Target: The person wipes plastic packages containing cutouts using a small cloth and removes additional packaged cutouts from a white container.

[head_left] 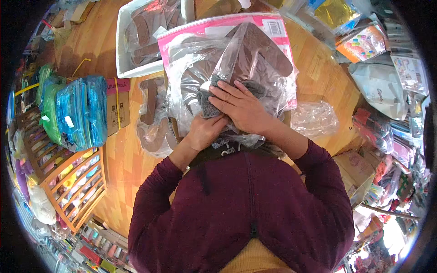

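Note:
A large clear plastic bag point(191, 58) lies before me on a pink-edged package point(218, 30). Brown flat curved pieces point(266, 47) show through the film at its upper right. My right hand point(240, 105) rests flat, fingers spread, on a grey knitted item point(209, 104) at the bag's middle. Just below, my left hand point(206, 131) has its fingers bent at the lower edge of the grey item; its fingertips are partly hidden beside my right hand, so its hold cannot be told.
A white foam box point(121, 51) with bagged brown pieces stands at the upper left. Another bagged brown piece point(150, 109) lies left of the bag, a crumpled clear bag point(314, 119) right. Blue wrapped bundles point(82, 112) stand by a wooden rack point(75, 184).

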Demonstrator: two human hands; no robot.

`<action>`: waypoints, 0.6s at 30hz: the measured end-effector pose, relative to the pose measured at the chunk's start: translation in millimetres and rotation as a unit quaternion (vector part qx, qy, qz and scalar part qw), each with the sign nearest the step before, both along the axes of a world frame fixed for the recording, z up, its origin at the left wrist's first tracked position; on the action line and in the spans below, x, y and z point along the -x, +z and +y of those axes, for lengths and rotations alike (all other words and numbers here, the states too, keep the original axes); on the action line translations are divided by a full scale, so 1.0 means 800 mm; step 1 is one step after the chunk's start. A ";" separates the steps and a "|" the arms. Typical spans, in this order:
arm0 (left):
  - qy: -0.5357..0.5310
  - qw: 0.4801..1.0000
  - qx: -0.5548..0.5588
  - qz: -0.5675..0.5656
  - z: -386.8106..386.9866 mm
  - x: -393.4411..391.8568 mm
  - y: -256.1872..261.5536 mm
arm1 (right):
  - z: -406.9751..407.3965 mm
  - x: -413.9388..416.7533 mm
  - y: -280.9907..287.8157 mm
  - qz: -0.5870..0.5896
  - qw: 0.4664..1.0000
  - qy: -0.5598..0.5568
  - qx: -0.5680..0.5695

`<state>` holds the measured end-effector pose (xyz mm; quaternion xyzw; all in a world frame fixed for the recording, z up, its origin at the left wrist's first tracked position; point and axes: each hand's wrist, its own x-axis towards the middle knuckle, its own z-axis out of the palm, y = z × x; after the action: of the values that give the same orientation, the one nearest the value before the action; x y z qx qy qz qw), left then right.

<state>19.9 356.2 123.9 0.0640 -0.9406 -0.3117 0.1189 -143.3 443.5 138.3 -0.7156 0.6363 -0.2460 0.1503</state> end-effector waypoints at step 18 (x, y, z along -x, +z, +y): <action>0.144 0.966 -0.161 0.142 -0.011 0.026 0.038 | -0.033 0.213 -0.008 -0.205 0.875 -0.424 0.110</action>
<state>-1.0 347.7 154.7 0.1720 -0.8320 -0.4449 0.2832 -313.6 416.8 132.0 -0.3230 0.8023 -0.4956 0.0796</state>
